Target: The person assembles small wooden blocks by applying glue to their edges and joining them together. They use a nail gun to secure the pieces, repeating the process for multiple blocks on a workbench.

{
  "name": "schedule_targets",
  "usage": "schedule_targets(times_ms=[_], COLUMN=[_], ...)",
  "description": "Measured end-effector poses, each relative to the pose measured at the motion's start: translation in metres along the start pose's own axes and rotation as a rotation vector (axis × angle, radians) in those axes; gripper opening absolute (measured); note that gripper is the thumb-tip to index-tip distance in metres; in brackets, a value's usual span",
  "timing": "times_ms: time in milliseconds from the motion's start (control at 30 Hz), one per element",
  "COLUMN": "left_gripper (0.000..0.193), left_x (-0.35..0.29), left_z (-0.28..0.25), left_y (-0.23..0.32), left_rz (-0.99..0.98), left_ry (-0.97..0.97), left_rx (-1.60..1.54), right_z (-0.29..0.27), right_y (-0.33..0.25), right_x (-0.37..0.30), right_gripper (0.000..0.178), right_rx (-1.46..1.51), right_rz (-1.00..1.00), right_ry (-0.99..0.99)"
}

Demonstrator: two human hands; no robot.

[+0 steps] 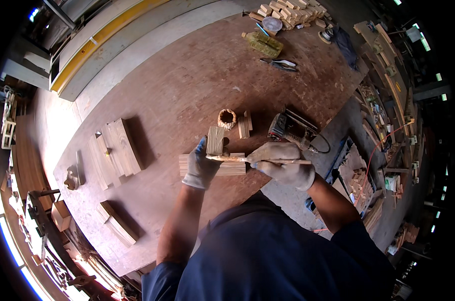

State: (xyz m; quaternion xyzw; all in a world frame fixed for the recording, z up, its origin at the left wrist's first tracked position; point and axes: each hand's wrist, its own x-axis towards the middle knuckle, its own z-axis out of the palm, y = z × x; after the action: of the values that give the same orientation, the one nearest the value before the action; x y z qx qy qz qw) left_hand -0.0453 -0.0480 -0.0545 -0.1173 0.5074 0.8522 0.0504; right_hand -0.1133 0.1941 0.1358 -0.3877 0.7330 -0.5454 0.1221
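My left hand (201, 165), in a pale work glove with blue fingertips, grips a small wooden block (216, 140) upright. My right hand (282, 163), gloved too, is closed around a thin wooden stick (297, 162). The stick's stained, coated end reaches across to the foot of the block, apparently touching it. Behind the block stands a small round pot (227, 118) with a crusted, drip-covered rim. Beside the pot is another wooden block (244, 125). Grooved wooden pieces (232, 168) lie below my hands, partly covered by them.
A corded power tool (290, 130) sits right of the pot. Wooden pieces (119, 148) and another wooden piece (118, 223) lie at left, near a metal tool (75, 175). Farther off are a yellowish bottle (263, 44), a plastic tub (272, 25) and stacked blocks (292, 12).
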Motion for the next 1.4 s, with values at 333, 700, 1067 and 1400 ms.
schedule_targets(times_ms=[333, 700, 1067, 1400], left_gripper=[0.042, 0.051, 0.055, 0.052], left_x=[0.007, 0.003, 0.005, 0.005], left_z=[0.005, -0.007, -0.008, -0.006], left_y=[-0.003, 0.006, 0.004, 0.004], left_rz=[0.126, 0.192, 0.155, 0.159], left_ry=[0.19, 0.01, 0.03, 0.059], left_rx=[0.201, 0.652, 0.279, 0.37], right_z=[-0.008, -0.016, -0.009, -0.005], right_y=[-0.012, -0.01, -0.032, -0.009], right_x=[-0.003, 0.002, -0.003, -0.004], right_gripper=[0.023, 0.029, 0.028, 0.028], right_rx=[-0.209, -0.279, -0.178, -0.285], right_rz=[-0.054, -0.115, -0.074, -0.183], right_ry=[-0.065, -0.034, -0.063, -0.158])
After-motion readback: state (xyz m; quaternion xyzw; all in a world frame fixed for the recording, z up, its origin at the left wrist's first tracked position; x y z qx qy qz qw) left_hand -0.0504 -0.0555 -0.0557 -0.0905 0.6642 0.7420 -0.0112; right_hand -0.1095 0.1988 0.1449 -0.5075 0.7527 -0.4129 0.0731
